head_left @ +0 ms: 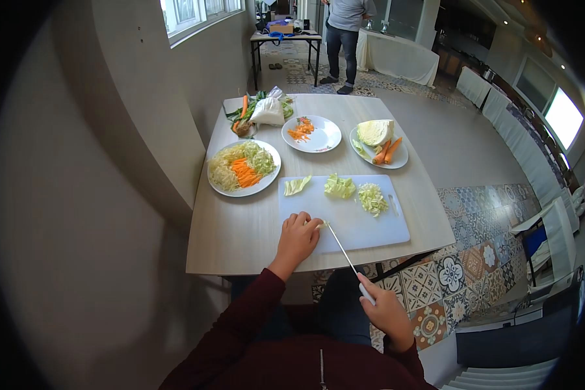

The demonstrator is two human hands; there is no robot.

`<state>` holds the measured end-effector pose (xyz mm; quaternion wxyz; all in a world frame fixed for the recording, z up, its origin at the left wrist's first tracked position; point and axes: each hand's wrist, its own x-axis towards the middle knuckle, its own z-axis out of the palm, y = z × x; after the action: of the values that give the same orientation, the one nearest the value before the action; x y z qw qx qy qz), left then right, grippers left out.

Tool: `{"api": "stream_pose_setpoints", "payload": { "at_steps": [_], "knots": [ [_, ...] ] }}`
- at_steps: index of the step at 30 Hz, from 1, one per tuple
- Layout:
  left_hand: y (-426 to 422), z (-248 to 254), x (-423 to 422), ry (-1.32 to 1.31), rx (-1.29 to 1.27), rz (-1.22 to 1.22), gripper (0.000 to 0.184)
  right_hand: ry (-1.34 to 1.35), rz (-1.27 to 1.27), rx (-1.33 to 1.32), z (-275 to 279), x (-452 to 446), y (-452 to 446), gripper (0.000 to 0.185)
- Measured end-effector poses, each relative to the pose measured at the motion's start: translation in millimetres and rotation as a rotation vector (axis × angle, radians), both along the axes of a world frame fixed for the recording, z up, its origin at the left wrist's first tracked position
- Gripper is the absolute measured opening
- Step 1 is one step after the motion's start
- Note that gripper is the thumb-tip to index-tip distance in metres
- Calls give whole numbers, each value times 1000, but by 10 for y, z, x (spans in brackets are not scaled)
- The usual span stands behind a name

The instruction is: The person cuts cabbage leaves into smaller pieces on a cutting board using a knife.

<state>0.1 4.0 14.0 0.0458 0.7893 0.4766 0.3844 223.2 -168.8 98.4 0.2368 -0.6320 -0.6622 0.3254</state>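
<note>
Nearest, the right hand has its fingers wrapped round the pale handle of the knife. The knife looks stiff and fairly light; the handle is the place to hold it, since the thin blade will be sharp. Its tip reaches up to the left hand, whose fingers are curled close together on the board. A bit of cabbage shows right beside them, at the blade tip; most of it is hidden, so I cannot tell whether they pinch it or only press on it. It should be light, crisp and perhaps slippery when wet, best held from above with the fingertips tucked back.

The board looks firm and flat, with a grip slot in its right end. Along its far side lie a loose leaf, thin and easily torn, a bunch of leaves and a heap of shreds, which would scatter unless scooped.

Beyond, on the worktop, the right plate carries a cabbage wedge, probably the heaviest piece, best cupped from the sides, and stiff carrots.
</note>
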Motion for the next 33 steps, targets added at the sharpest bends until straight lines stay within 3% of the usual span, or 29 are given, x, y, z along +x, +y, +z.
{"api": "stream_pose_setpoints", "payload": {
  "at_steps": [33],
  "knots": [
    [-5, 10, -11, 1, -12, -7, 20, -2, -62, 46, -70, -91, 134, 57]
  ]
}}
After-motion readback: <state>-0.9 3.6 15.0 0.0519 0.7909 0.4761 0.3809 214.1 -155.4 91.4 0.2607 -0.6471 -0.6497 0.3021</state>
